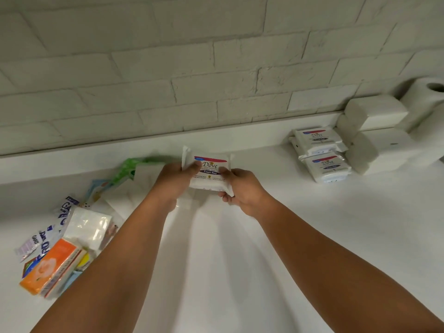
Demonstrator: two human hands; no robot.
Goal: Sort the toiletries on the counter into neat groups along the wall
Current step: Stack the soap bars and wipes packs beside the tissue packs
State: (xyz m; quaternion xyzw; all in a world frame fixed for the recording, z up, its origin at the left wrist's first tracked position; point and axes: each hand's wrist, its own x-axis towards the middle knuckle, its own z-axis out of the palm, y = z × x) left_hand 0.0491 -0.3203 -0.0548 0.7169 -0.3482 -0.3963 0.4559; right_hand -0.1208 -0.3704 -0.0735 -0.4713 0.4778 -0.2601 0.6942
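Note:
A white Dove soap packet [209, 173] is held above the white counter [300, 236], near the middle of the view. My left hand [174, 181] grips its left end and my right hand [240, 189] grips its right end. Two more Dove packets [323, 155] lie side by side at the right, close to the wall. Behind them stand white tissue packs [374, 114] and paper rolls [427, 99]. A mixed heap of toiletries lies at the left, including an orange box [51, 266], a clear white pack [87, 228] and a green packet [127, 168].
A grey-white brick wall [192, 68] runs along the back above a low ledge [72, 157]. Blue-and-white sachets [50, 229] lie in the left heap. My forearms cross the counter's front half.

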